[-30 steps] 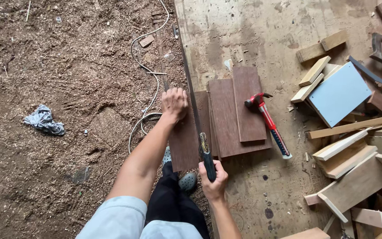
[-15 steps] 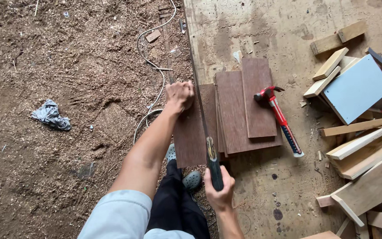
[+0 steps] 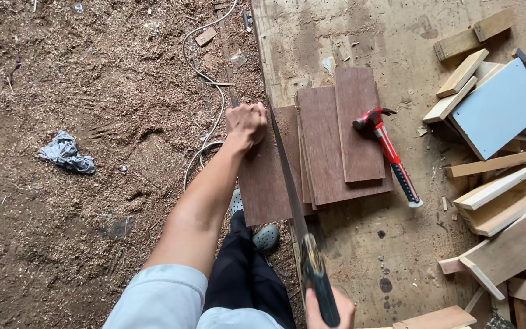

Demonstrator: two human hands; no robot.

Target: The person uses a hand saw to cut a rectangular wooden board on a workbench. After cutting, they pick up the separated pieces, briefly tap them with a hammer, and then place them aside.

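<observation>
The left hand (image 3: 246, 123) presses down on the far left corner of a flat reddish-brown plywood board (image 3: 269, 183), its fingers curled over the board's edge and knuckles up. The board juts out over the left edge of the worn wooden bench (image 3: 312, 42). The right hand (image 3: 327, 311), low in the view and partly cut off, has its fingers wrapped tight round the dark handle of a long narrow-bladed handsaw (image 3: 293, 201). The blade runs away from that grip across the board and ends just right of the left hand's fingers.

Just right of the blade lie stacked reddish-brown plywood panels (image 3: 345, 140), overlapping. Beyond them, further right, a red-handled claw hammer (image 3: 391, 152) lies on the bench. Well to the right sits a pile of pale wood offcuts (image 3: 506, 207) with a light blue panel (image 3: 497, 106). Left of the left hand, a white cord (image 3: 211, 79) and a crumpled grey rag (image 3: 65, 153) lie on the sawdust-covered ground (image 3: 92, 91).
</observation>
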